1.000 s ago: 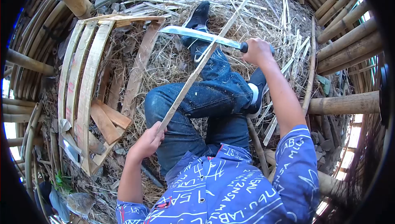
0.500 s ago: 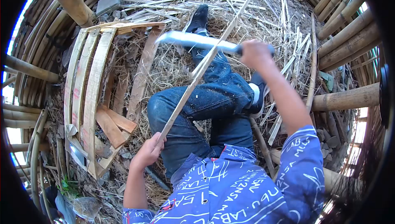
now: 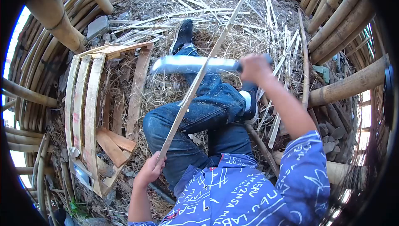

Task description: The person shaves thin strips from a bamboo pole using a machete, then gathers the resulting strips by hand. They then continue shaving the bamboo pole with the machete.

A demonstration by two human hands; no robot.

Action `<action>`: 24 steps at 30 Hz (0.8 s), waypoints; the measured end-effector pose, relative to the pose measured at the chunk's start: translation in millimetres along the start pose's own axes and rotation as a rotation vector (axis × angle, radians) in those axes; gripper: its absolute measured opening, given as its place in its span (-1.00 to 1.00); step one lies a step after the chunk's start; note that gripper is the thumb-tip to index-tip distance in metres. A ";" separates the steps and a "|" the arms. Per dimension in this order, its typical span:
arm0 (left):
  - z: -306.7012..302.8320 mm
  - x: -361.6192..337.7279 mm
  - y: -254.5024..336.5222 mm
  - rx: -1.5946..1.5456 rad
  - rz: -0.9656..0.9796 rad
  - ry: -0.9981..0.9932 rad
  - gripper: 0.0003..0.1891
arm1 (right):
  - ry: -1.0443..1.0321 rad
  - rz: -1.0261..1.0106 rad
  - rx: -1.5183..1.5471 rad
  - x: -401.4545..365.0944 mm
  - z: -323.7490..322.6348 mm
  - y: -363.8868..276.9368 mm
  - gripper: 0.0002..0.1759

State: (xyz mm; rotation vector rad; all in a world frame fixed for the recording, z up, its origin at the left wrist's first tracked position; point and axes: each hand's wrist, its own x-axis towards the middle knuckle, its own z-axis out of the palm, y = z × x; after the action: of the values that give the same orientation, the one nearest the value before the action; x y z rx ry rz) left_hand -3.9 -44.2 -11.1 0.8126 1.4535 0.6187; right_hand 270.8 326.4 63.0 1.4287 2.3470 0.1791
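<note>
In the head view, the lower end of a long, pale, narrow strip of split bamboo or wood (image 3: pixel 177 122) is gripped by the left hand (image 3: pixel 150 170), with the fingers wrapped about it. From that grip the strip's long axis is slanted forward and to the right, above the bent leg in blue denim jeans (image 3: pixel 170 122). The dark handle of a broad, silver-bladed machete (image 3: pixel 178 64) is clasped in the right hand (image 3: pixel 255 70), and the blurred blade is pointed leftward, so that the strip's line is crossed at a steep angle well beyond the left hand. At the crossing the blade is partly covered by the strip; whether the two are touching cannot be told. The crossing is nearer to the right hand than to the left. One held strip and one machete are counted. On the left, one pale wooden slatted crate (image 3: pixel 90 114) is seen, with three long slats along its upper face and two short orange-brown boards (image 3: pixel 111 147) inside. Two dark shoes (image 3: pixel 183 34) and one grey block (image 3: pixel 98 28) are also counted; the loose pale strips (image 3: pixel 273 132) strewn on the ground are too tangled for a sure count.
</note>
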 end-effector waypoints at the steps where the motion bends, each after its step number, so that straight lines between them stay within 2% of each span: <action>1: -2.8 -9.5 -5.3 0.066 0.019 0.018 -0.90 | -0.019 0.139 0.161 18.6 5.3 26.9 -0.71; 2: -4.3 -16.7 -9.1 0.130 0.041 0.038 -0.90 | 0.018 0.147 0.213 33.9 4.1 55.8 -0.70; 3: -2.6 -21.0 -11.6 0.130 0.042 0.044 -0.90 | 0.125 0.165 0.141 35.0 -0.6 67.9 -0.73; 6: -0.6 -12.2 -14.8 0.058 0.002 -0.010 -0.90 | 0.093 0.150 0.013 30.2 -1.3 64.8 -0.75; 8: -4.5 -6.0 -22.0 0.089 0.055 -0.009 -0.90 | 0.084 0.079 0.095 17.6 8.3 54.7 -0.77; 10: 5.8 -3.8 -7.3 -0.113 -0.047 -0.038 -0.91 | 0.052 -0.052 0.147 -2.9 10.9 34.5 -0.78; 12: 7.2 0.1 -3.3 -0.058 -0.049 -0.010 -0.91 | 0.050 -0.198 0.150 -22.2 2.7 12.3 -0.80; 14: 1.2 -5.2 -10.3 -0.064 -0.044 0.005 -0.92 | -0.004 -0.242 0.114 -21.9 -7.9 11.9 -0.76; 16: -2.4 -28.9 -11.3 -0.028 -0.039 0.028 -0.92 | 0.119 0.017 0.115 -5.4 -8.3 43.0 -0.71; 18: -3.1 -44.4 -2.3 -0.001 -0.023 0.058 -0.92 | 0.091 0.257 0.286 26.5 0.7 98.0 -0.69; 19: 0.9 -49.7 3.5 -0.043 -0.051 0.019 -0.93 | 0.095 0.260 0.286 25.2 8.3 102.6 -0.69; 21: 4.8 -43.5 8.2 -0.058 -0.079 0.002 -0.93 | 0.250 0.191 0.062 28.7 6.3 111.7 -0.75; 22: 3.3 -36.6 2.4 -0.056 -0.062 0.003 -0.93 | 0.153 0.179 0.070 22.7 -5.2 103.1 -0.74; 24: -6.2 -25.5 -11.3 -0.099 -0.083 -0.062 -0.93 | 0.082 0.109 0.097 7.6 -9.6 84.9 -0.73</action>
State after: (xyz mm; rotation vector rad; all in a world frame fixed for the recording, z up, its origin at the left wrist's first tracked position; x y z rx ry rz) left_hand -12.5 -70.5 -4.1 0.6852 1.3820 0.5933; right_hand 334.2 374.1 95.6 1.6269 2.3735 0.1582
